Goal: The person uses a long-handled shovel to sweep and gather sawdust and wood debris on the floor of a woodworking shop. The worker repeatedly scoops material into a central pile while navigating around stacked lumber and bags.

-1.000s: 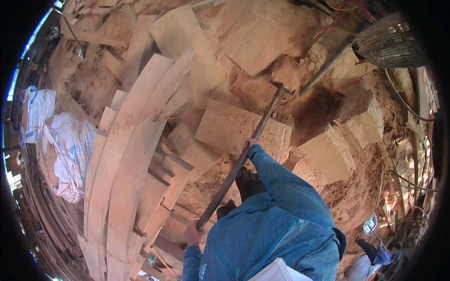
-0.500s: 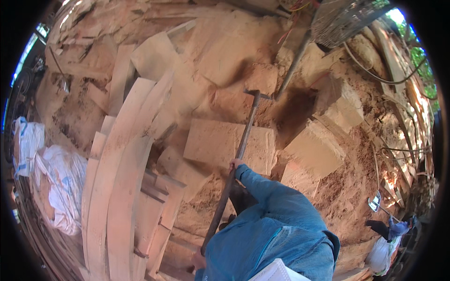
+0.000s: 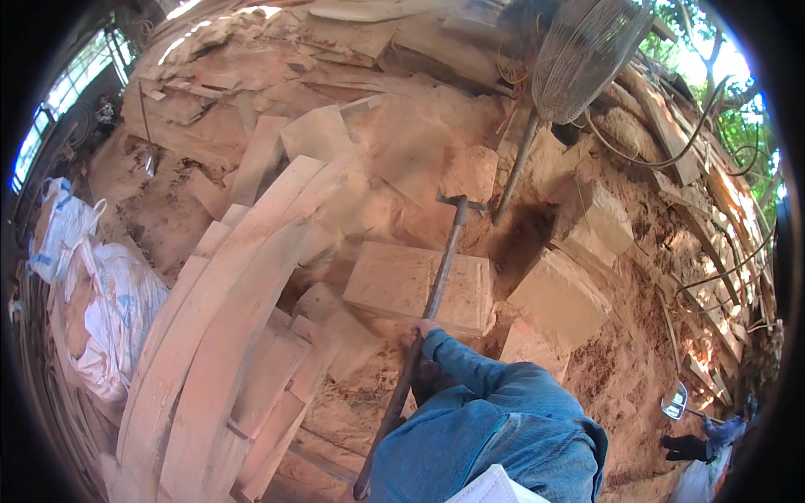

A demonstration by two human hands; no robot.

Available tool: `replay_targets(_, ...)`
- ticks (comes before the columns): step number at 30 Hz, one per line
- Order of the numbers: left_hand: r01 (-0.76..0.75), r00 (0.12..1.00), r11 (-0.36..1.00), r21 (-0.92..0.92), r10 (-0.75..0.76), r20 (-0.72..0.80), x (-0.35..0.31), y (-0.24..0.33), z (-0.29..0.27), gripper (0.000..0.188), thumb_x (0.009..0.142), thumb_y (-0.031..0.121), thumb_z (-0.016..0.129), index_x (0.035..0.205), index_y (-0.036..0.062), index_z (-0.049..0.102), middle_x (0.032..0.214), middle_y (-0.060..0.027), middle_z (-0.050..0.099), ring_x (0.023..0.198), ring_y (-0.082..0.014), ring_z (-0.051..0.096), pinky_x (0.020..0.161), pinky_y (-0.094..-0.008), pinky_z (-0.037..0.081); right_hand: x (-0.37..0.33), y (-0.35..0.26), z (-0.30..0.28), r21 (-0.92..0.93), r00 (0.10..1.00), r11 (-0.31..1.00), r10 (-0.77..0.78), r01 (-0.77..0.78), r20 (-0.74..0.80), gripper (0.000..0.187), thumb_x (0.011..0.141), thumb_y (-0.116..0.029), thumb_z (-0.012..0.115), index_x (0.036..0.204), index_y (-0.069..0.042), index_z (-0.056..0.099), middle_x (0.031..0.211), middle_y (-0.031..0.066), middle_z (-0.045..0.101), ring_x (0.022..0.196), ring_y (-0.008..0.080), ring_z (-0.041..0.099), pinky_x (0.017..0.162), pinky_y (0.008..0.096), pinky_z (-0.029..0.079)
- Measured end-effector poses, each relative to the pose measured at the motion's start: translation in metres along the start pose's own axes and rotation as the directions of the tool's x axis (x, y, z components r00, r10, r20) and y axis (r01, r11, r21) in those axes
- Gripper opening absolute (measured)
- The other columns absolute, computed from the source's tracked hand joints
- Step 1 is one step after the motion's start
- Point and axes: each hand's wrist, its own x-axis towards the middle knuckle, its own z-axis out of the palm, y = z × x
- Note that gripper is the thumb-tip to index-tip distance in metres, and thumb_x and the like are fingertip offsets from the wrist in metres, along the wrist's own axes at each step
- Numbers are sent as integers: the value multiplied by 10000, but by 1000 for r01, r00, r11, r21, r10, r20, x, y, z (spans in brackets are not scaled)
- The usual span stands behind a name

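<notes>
A long-handled hoe (image 3: 443, 261) slants across the middle, its crosswise head away from me, over pale wood blocks and sawdust. My right hand (image 3: 425, 329), below a blue sleeve, is wrapped round the middle of the handle. Only a sliver of my left hand (image 3: 346, 495) shows at the lower edge, beside the handle's near end. Under the handle lies a large squared wood block (image 3: 394, 281). Another wood block (image 3: 468, 172) sits just beyond the hoe's head, with a dark hollow in the sawdust to the right.
Long curved planks (image 3: 226, 310) are stacked on my left, with white sacks (image 3: 122, 318) beyond them. More blocks (image 3: 560, 298) lie to the right. A mesh basket-like thing (image 3: 583, 63) and a pole (image 3: 517, 163) stand at the far right. Another person (image 3: 713, 440) is at the lower right.
The view has shifted, so the hoe's head and blocks appear lower in it. My right hand keeps its hold on the handle. My left hand has mostly slipped out of the lower edge.
</notes>
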Motion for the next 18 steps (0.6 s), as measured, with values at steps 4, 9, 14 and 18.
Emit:
replay_targets(4,-14,998,1000,-23,13,-65,-41,-35,-17,321,772,362,705,1011,149,699,782,-181,676,745,-358,667,674,-445,518,-21,31,12,-85,999,995,-54,54,11,159,864,-124,452,767,-9,504,568,102,465,456,278,488,486,499,502)
replay_targets(9,-52,983,997,-50,43,-181,-102,-53,-64,346,764,384,717,1018,149,717,791,-182,678,748,-349,669,682,-436,521,-40,58,18,-440,897,792,-300,423,323,271,849,-114,436,657,34,557,537,201,560,477,343,580,488,479,527)
replay_targets(14,-128,938,970,-206,51,-344,-132,-81,-77,320,731,130,690,1050,113,702,913,-126,706,842,-291,677,754,-376,530,-64,57,45,-480,907,779,-272,404,321,209,733,-157,521,561,-40,526,552,137,558,512,282,561,546,397,509)
replay_targets(18,0,926,996,-86,-33,-376,-145,-80,-103,252,722,157,678,973,168,692,791,-79,682,734,-301,654,623,-406,509,-91,49,95,-273,961,952,-63,139,270,131,790,-52,553,701,-79,461,590,40,434,527,196,456,586,405,469)
